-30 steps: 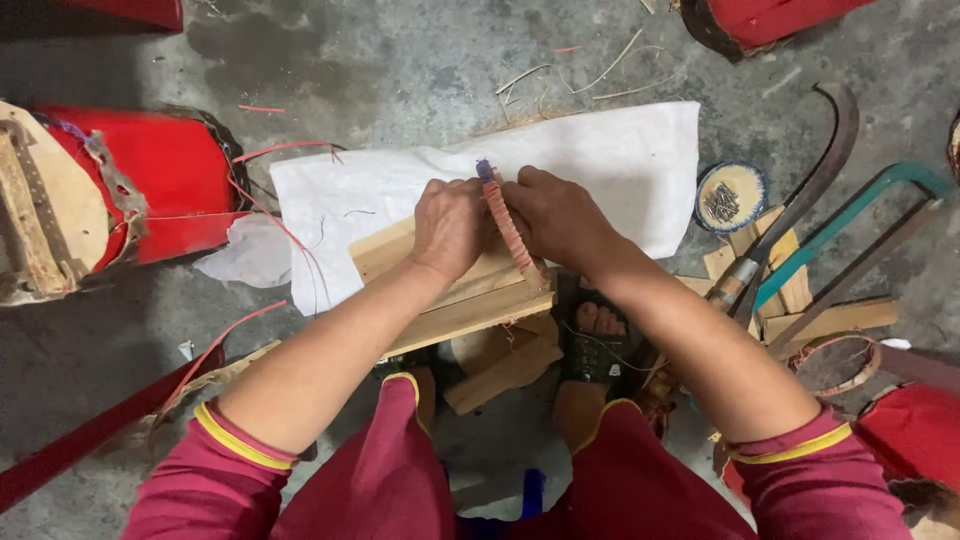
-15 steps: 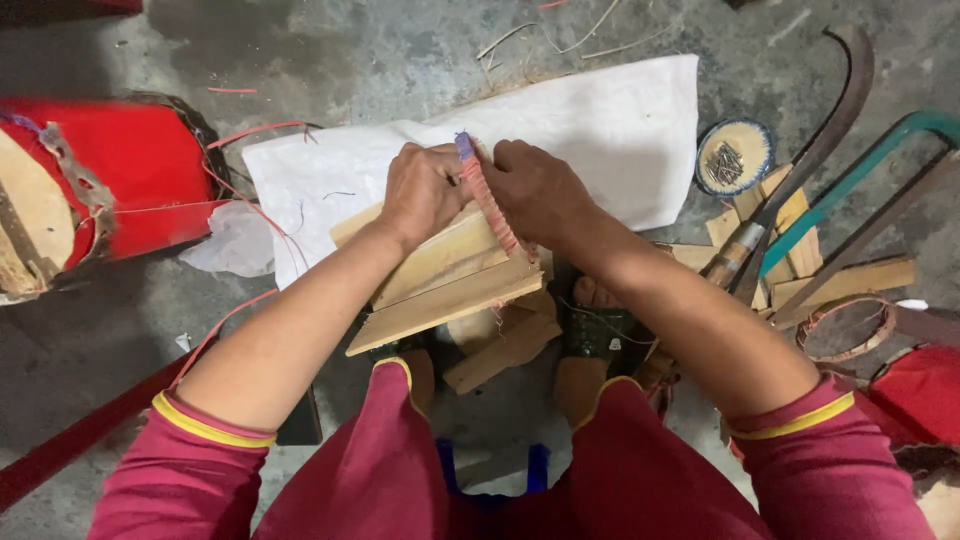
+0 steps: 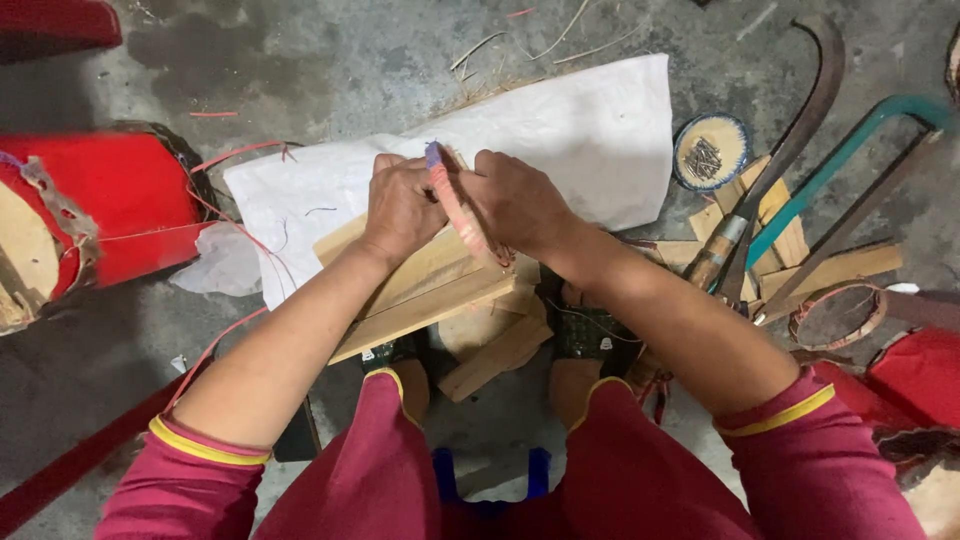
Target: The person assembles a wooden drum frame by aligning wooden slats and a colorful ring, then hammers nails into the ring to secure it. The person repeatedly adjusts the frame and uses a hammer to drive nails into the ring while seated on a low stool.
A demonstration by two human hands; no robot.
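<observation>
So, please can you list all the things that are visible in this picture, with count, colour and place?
Wooden planks: a stack, pale, centre, under both hands.
Thin strip: one, pinkish red with a purple tip, between the hands.
White sheet: one, on the floor behind the planks.
Small round tin: one, blue rim, holding nails, right of the sheet.
Saw frame: one, teal, right.
Curved blade: one, dark, upper right.
Wood offcuts: several, pale, right.
Red drum-like object: one, left.
Left hand: on the planks, touching the strip.
Right hand: gripping the strip.
</observation>
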